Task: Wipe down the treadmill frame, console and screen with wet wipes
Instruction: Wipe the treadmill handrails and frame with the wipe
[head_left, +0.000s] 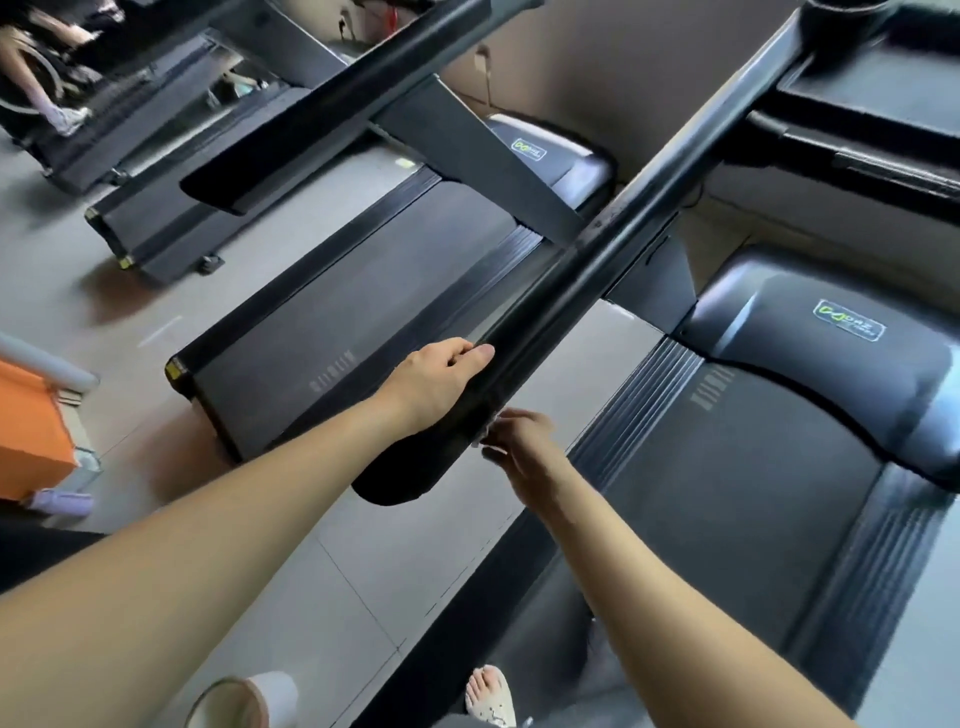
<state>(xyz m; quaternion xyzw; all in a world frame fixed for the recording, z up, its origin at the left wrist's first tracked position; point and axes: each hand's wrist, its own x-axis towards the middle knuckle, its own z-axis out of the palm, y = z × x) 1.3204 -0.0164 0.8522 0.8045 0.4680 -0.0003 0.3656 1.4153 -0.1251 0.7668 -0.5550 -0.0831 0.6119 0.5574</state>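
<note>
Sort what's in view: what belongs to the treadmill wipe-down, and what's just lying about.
Job:
long black treadmill handrail
left hand holding it
right hand just below it, blurred; wipe not discernible
dark grey treadmill deck

Lying about:
orange box
neighbouring black treadmill

Black handrail (597, 270), orange box (31, 431)
</note>
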